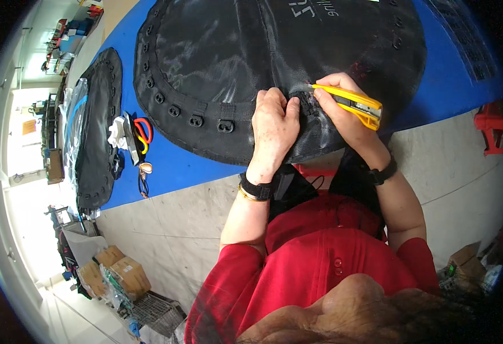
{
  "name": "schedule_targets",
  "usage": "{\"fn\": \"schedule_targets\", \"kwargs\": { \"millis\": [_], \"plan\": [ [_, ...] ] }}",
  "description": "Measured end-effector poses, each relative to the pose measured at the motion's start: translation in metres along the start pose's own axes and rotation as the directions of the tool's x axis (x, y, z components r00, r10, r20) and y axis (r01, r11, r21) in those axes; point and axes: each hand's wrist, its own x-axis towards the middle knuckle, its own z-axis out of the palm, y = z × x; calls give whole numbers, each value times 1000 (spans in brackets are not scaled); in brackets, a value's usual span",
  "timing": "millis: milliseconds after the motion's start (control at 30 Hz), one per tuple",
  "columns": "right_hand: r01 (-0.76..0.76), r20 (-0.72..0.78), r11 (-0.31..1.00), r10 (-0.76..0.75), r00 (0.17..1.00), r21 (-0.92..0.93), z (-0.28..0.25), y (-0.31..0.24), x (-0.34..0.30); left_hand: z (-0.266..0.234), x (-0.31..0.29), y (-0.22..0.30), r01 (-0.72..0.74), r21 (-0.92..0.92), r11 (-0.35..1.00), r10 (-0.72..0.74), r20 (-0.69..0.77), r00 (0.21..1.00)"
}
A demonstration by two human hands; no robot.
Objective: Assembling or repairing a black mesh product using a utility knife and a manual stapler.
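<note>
A large round black trampoline mat (217, 63), with small black loops sewn along its rim, lies across the blue table in front of me. My right hand (343, 106) grips a yellow utility knife (352, 98), its blade pointing left at a webbing patch near the mat's near edge. Just left of the blade, my left hand (275, 123) rests on the mat with curled fingers, closed on the mat's edge area. What lies under those fingers is hidden. One black loop (225, 125) shows beside my left hand.
On the blue table (165, 166), to the left, lie scissors with red and yellow handles (143, 135), crumpled white material (117, 133) and another black mat (98, 120) beside clear plastic. Cardboard boxes (128, 275) stand lower left. A red stool (490, 129) is at the right.
</note>
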Motion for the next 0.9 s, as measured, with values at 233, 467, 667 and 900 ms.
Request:
{"fn": "schedule_targets", "kwargs": {
  "millis": [233,467,667,900],
  "plan": [
    [-31,9,998,31,999,-54,0,-8,0,-1,1,-2,-6,2,1000,6,9,1000],
    [-38,21,997,39,999,-64,-3,-13,0,0,0,-1,-5,-3,1000,5,5,1000],
    [-38,33,999,39,999,-40,-4,-8,-4,0,1,-2,-20,28,999,20,-1,1000],
    [26,24,997,-25,999,-73,-6,-10,-5,0,1,-2,-10,25,1000,10,-10,1000]
  ]
}}
